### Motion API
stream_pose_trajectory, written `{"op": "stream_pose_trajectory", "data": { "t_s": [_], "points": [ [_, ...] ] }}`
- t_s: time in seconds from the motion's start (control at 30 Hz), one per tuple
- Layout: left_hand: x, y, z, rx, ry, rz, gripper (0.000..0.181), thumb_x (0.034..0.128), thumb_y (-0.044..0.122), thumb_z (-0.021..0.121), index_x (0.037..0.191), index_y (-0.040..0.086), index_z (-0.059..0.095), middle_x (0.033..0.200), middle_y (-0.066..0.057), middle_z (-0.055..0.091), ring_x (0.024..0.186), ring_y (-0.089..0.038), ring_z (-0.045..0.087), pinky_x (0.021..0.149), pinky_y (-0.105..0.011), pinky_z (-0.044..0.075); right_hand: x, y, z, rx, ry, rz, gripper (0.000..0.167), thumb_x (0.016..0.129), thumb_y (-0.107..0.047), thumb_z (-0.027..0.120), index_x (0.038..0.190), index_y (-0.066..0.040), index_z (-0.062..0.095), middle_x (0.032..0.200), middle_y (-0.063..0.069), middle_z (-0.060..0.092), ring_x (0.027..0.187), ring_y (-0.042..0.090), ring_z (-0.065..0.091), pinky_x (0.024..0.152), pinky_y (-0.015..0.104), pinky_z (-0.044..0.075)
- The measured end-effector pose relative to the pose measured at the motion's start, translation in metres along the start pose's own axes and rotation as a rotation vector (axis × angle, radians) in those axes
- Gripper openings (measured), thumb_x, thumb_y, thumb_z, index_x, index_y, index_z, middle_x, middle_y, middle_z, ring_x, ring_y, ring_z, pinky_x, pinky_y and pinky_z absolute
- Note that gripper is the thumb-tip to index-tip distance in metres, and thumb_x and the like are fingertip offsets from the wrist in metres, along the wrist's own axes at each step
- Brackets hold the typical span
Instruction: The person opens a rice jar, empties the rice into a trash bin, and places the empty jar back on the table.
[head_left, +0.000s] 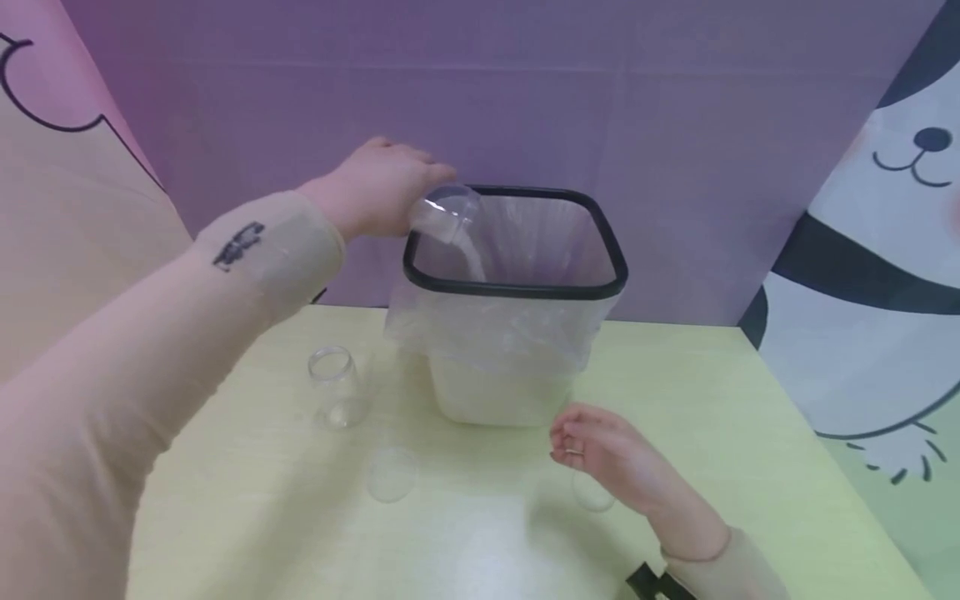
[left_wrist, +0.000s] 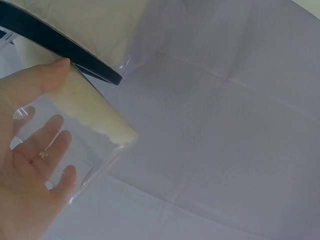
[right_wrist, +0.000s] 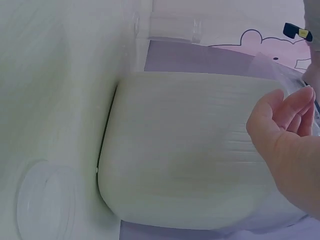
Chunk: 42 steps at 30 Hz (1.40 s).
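My left hand holds a clear jar tilted over the left rim of a lined bin. A pale, grainy content streams from its mouth into the bin. In the left wrist view, more of that pale content lies along one side of the jar, with the thumb on its near wall and the other fingers behind it. My right hand hovers in front of the bin, fingers loosely curled around nothing. A clear round lid lies beneath it on the table.
Left of the bin, another clear jar stands on the pale table. A second clear lid lies in front of it. A translucent bag hangs over the bin's black rim. Behind is a purple backdrop.
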<state>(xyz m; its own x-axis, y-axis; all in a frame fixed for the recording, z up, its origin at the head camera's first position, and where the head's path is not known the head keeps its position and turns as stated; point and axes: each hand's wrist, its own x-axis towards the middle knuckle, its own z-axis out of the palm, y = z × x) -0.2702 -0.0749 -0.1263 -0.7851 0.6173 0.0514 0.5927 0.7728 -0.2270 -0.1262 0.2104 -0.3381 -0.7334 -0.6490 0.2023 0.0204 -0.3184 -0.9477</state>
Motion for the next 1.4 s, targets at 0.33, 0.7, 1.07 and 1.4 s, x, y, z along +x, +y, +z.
{"op": "stream_pose_trajectory", "data": {
  "t_s": [0.33, 0.7, 1.07, 1.4],
  "points": [
    [0.002, 0.001, 0.000, 0.006, 0.007, 0.007, 0.064, 0.0894, 0.029, 0.064, 0.143, 0.008, 0.037, 0.145, -0.019, 0.041, 0.134, -0.040, 0.035, 0.110, -0.060, 0.023, 0.003, -0.019, 0.003, -0.057, -0.084, 0.010, 0.036, 0.098, 0.003, 0.031, 0.111, -0.012, 0.062, 0.104, -0.006, 0.064, 0.098, 0.006, 0.060, 0.094, 0.023, 0.049],
    [0.007, 0.004, 0.000, 0.000, 0.020, 0.027, 0.058, 0.0870, 0.010, 0.065, 0.138, 0.002, 0.038, 0.144, -0.021, 0.042, 0.134, -0.041, 0.035, 0.112, -0.060, 0.018, 0.075, -0.172, 0.035, -0.851, -0.008, 0.179, 0.028, 0.098, -0.018, 0.050, 0.121, -0.005, 0.057, 0.110, 0.008, 0.064, 0.102, 0.020, 0.060, 0.095, 0.034, 0.049],
    [0.011, 0.009, -0.004, 0.036, -0.006, 0.026, 0.066, 0.0836, 0.004, 0.067, 0.140, 0.000, 0.034, 0.144, -0.023, 0.041, 0.133, -0.042, 0.035, 0.113, -0.058, 0.019, 0.192, -0.208, 0.038, -1.296, 0.130, 0.684, 0.062, 0.093, -0.039, 0.054, 0.144, -0.007, 0.037, 0.148, 0.009, 0.038, 0.131, 0.025, 0.041, 0.108, 0.040, 0.039],
    [0.008, 0.009, -0.004, 0.029, 0.029, 0.057, 0.054, 0.0768, 0.003, 0.072, 0.123, 0.002, 0.045, 0.127, -0.020, 0.055, 0.124, -0.039, 0.044, 0.109, -0.058, 0.025, 0.220, -0.185, 0.039, -1.433, 0.072, 0.718, 0.063, 0.089, -0.040, 0.061, 0.138, -0.005, 0.042, 0.142, 0.008, 0.043, 0.126, 0.023, 0.041, 0.101, 0.042, 0.044]
  ]
}}
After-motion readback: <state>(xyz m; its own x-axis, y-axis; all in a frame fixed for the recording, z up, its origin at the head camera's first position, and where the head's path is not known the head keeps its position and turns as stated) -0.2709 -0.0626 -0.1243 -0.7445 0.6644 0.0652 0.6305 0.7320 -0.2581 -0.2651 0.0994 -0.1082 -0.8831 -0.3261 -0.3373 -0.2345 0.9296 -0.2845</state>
